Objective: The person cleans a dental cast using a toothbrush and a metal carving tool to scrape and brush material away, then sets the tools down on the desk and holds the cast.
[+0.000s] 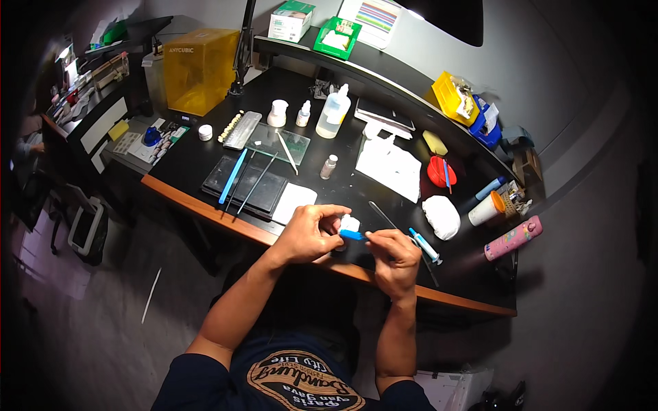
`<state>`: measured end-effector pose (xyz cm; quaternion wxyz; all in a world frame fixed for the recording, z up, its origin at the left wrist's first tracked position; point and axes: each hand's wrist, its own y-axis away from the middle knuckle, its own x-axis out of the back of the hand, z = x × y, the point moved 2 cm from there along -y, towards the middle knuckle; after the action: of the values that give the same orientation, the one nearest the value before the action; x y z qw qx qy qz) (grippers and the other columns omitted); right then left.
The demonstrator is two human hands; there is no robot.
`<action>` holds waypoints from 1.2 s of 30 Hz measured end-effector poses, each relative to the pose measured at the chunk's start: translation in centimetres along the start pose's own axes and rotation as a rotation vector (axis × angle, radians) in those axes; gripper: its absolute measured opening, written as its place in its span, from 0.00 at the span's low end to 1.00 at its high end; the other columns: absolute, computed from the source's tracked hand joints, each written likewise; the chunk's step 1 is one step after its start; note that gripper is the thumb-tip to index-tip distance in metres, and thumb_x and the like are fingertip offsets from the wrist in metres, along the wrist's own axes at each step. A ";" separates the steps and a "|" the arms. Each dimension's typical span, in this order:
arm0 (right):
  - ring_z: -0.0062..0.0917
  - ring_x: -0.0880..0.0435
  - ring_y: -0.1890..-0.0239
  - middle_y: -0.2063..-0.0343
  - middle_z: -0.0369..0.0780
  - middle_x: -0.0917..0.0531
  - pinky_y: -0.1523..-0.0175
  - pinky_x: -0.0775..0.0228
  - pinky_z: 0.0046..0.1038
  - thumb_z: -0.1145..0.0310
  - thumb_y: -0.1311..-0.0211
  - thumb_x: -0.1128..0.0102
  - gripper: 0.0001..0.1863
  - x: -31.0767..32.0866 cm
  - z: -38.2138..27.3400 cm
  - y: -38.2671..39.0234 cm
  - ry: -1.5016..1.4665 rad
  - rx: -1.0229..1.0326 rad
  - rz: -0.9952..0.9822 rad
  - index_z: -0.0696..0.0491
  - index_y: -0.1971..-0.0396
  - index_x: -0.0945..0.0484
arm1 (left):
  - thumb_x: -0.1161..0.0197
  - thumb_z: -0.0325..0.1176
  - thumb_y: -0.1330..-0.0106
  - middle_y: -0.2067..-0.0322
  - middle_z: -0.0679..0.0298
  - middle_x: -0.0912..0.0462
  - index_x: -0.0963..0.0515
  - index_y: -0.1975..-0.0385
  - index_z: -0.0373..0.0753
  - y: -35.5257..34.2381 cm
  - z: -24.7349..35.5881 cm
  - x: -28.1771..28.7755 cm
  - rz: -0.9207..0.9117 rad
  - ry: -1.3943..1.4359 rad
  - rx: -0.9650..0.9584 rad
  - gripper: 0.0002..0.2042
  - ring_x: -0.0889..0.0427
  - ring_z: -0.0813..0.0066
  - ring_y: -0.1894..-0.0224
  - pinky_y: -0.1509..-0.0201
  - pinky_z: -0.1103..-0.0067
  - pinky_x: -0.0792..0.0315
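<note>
Near the desk's front edge, my left hand point(308, 233) has its thumb and fingers closed round a small white piece point(350, 223). Its exact kind is too small to make out. A small flat blue piece point(352, 235) lies right against the white one, and my right hand point(395, 262) pinches its right end between thumb and fingers. Just right of that hand lies a syringe point(425, 245) with a blue end. A thin dark metal tool point(384, 215) runs beside the hand and partly behind it. A white pad point(295, 203) lies beyond my left hand.
A black case point(236, 179) with slim tools, a glass slab point(291, 147), small bottles point(328, 166), and a clear squeeze bottle point(334, 113) stand farther back. Rightward are white tissue point(388, 164), a white cloth lump point(441, 218), a red bowl point(440, 172), a cup point(485, 209) and a pink bottle point(513, 238).
</note>
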<state>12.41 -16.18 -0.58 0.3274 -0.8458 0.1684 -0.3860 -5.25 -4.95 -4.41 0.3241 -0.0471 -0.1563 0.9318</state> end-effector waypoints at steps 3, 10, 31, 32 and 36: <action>0.29 0.15 0.68 0.70 0.39 0.13 0.59 0.29 0.28 0.82 0.50 0.30 0.11 -0.1 1.4 0.7 -0.008 -0.040 0.030 0.54 0.66 0.12 | 0.29 0.22 0.47 0.69 0.63 0.14 0.21 0.47 0.26 -0.2 0.0 -0.1 0.001 -0.030 0.001 0.24 0.16 0.83 0.68 0.64 0.84 0.20; 0.30 0.14 0.67 0.69 0.45 0.14 0.59 0.24 0.26 0.82 0.46 0.32 0.07 1.0 1.3 0.9 0.035 -0.178 0.078 0.61 0.65 0.14 | 0.27 0.24 0.41 0.65 0.64 0.18 0.24 0.41 0.31 0.1 0.6 0.1 -0.045 0.003 -0.031 0.26 0.16 0.82 0.64 0.61 0.85 0.20; 0.26 0.15 0.63 0.69 0.42 0.13 0.54 0.26 0.25 0.78 0.42 0.32 0.05 0.6 1.3 1.1 -0.022 -0.286 0.033 0.61 0.66 0.14 | 0.22 0.31 0.45 0.68 0.66 0.19 0.20 0.44 0.35 -0.5 0.5 0.2 0.003 -0.140 -0.092 0.27 0.20 0.85 0.66 0.62 0.85 0.23; 0.25 0.16 0.63 0.68 0.41 0.14 0.52 0.27 0.25 0.78 0.41 0.33 0.05 0.6 1.3 1.4 -0.018 -0.283 0.036 0.61 0.65 0.14 | 0.23 0.30 0.46 0.69 0.66 0.19 0.19 0.46 0.34 -0.4 0.8 0.1 0.020 -0.170 -0.095 0.26 0.20 0.85 0.66 0.63 0.85 0.23; 0.24 0.17 0.59 0.65 0.40 0.15 0.46 0.30 0.25 0.79 0.39 0.34 0.06 0.7 2.1 2.1 0.046 -0.291 0.017 0.61 0.62 0.14 | 0.25 0.28 0.48 0.70 0.65 0.19 0.19 0.50 0.30 -0.3 0.2 -0.5 -0.018 -0.121 -0.104 0.23 0.18 0.84 0.74 0.70 0.84 0.21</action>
<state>14.46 -17.21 -2.66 0.2005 -0.8738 0.2373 -0.3741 -4.73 -5.04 -4.16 0.3196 -0.0061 -0.2243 0.9206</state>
